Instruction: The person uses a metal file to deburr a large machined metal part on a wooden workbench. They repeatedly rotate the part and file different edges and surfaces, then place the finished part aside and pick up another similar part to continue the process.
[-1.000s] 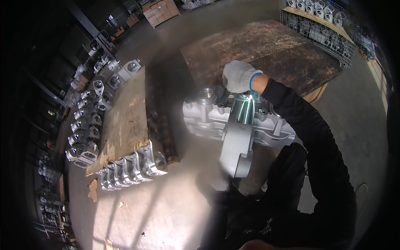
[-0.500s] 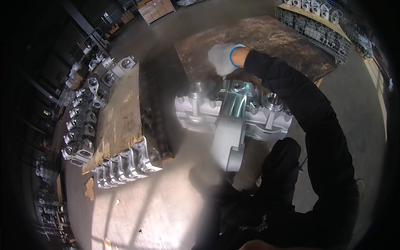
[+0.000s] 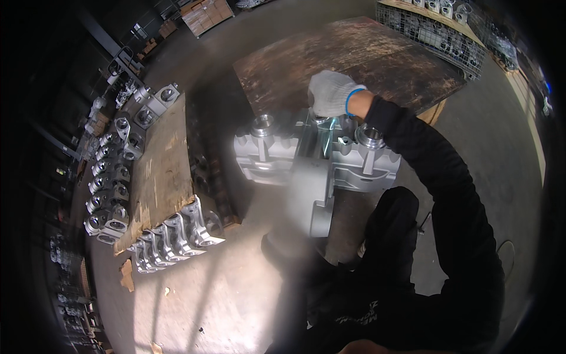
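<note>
My right hand (image 3: pixel 334 94), in a pale knitted glove with a blue cuff, is closed at the far end of a large silver metal casting. Its fingers are curled, and anything inside them is hidden. The casting (image 3: pixel 267 159) has a round machined bore on each side, ribbed walls and a shiny, greenish-glinting strip along the middle. A thick grey rounded piece (image 3: pixel 312 197) extends from that middle toward me, its left side blurred. My right forearm reaches around the right bore. My left hand is not in view.
A brown, scuffed tabletop (image 3: pixel 348 59) lies beyond the casting. At left, a wooden board (image 3: pixel 156 165) carries several silver castings (image 3: pixel 112 177), with more brackets (image 3: pixel 171 245) along its near end. A wire cage (image 3: pixel 427 32) of metal parts stands far right; stacked cartons (image 3: pixel 206 16) stand far back.
My right hand has come nearer, from over the tabletop's near edge down to the casting's far end, covering the small bore there. The whole view has shifted slightly.
</note>
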A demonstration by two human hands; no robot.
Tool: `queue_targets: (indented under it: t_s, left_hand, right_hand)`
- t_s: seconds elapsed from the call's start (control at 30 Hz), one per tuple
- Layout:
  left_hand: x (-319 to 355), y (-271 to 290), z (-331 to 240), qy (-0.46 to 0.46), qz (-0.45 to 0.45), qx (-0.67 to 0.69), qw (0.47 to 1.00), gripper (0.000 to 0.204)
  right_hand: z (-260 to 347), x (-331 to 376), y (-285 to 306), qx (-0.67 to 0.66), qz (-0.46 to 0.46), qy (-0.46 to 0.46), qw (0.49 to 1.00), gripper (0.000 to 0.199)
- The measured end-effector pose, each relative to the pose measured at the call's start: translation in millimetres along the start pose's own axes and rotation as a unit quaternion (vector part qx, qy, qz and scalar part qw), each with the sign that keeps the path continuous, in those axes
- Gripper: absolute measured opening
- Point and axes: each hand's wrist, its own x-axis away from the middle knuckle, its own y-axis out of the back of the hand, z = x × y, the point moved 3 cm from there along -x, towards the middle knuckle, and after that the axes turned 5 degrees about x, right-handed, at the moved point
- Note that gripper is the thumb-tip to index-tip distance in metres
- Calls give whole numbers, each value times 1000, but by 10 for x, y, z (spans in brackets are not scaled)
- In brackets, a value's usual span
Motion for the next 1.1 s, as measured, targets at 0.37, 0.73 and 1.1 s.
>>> queue_targets:
  t_s: [0.37,0.73,1.1]
  left_hand:
    - [106,-10,-11,-174,5,-233,957,74]
    - [392,-135,-188,-268,-52,-285,919,82]
    - [468,-254,-173,-238,-92,-276,927,69]
  right_hand:
    - [-157,227,100,2,1,-31,1000,22]
    - [-367,602,4,1,-50,-46,998,25]
    - [-452,738,15,12,-7,-44,999,24]
